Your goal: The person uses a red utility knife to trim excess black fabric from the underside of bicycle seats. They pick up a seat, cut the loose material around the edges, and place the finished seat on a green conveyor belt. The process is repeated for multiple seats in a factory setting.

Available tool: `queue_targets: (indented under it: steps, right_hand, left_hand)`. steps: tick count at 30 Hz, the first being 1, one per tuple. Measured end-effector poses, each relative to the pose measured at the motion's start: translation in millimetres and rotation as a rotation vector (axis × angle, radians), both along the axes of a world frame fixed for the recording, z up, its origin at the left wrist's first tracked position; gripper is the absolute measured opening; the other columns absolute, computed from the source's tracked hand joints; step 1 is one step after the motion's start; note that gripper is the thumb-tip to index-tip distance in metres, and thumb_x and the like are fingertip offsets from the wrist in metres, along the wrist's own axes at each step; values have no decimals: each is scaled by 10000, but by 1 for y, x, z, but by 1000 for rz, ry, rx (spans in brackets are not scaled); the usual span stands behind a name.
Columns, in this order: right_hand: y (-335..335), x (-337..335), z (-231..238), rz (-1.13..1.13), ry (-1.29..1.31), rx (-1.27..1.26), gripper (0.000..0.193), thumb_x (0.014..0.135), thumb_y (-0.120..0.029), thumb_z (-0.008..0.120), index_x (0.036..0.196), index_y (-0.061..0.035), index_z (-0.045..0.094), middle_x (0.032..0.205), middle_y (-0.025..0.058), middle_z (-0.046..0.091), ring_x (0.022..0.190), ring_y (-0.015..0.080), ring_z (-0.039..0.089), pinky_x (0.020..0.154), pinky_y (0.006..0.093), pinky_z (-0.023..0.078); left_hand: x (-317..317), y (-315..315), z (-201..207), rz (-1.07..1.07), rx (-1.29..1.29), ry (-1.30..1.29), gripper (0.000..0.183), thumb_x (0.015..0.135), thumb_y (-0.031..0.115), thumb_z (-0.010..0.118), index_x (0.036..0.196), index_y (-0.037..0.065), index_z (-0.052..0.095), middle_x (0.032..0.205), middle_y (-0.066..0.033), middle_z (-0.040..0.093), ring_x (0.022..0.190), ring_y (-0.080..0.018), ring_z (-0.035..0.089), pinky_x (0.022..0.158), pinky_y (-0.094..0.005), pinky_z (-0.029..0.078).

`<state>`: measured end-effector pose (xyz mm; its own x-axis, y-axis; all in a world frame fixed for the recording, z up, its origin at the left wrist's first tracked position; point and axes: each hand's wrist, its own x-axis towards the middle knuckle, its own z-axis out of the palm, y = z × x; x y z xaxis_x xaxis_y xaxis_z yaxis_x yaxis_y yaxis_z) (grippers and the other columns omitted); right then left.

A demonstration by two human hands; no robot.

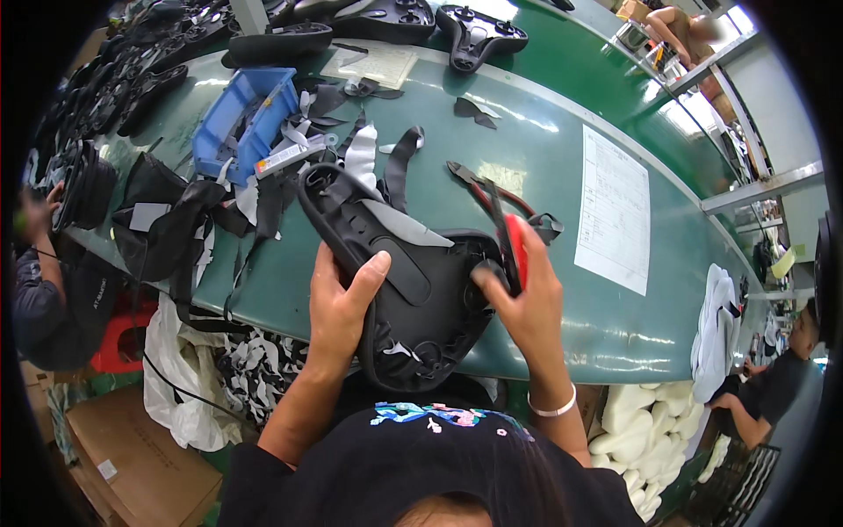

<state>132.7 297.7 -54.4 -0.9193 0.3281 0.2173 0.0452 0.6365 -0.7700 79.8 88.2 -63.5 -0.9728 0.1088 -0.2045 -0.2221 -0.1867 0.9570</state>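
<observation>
A black bicycle saddle [413,281], turned with its hollow underside up, is in front of my body. My left hand [342,303] grips its left edge, thumb pressed over the rim. A strip of grey covering [404,224] curls loose along its upper edge. My right hand [527,299] is closed around a red-handled tool [516,250], its dark narrow end pointing away from me; blur hides its exact kind. The right thumb is beside the saddle's right lobe. Just beyond lie diagonal cutters [492,189] with red and black handles.
A blue bin [250,123] and dark fabric scraps [263,202] lie to the left. Several more saddles [479,37] stand at the back. A printed sheet [615,206] lies on the green table [544,321]. White foam pieces [645,439] are at lower right. Other people work nearby.
</observation>
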Motion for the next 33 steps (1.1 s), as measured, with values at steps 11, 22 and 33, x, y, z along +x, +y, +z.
queue_targets:
  steps: [11, 22, 33]
  right_hand:
    - [13, -27, -2, 122, -24, -360, 460, 764, -73, 659, 1193, -34, 496, 899, 64, 592, 663, 148, 589, 631, 263, 496]
    - [62, 10, -10, 360, -127, 541, 602, 794, -217, 690, 1355, -245, 471, 672, 43, 577, 529, 246, 570, 476, 357, 440]
    - [17, 19, 7, 60, -316, 515, 499, 842, -211, 654, 1321, -219, 515, 827, 109, 674, 636, 283, 633, 562, 352, 462]
  left_hand:
    - [-38, 61, 20, -558, -973, 1117, 324, 705, 304, 713, 916, 99, 577, 899, -55, 568, 891, -234, 511, 770, -384, 336]
    - [-75, 77, -10, -601, -573, 826, 128, 809, 166, 568, 737, 84, 635, 597, -52, 516, 624, -194, 479, 681, -339, 302]
    - [-98, 59, 19, -558, -105, 556, 215, 858, 164, 596, 1035, 46, 571, 927, -84, 630, 776, -191, 552, 575, -246, 394]
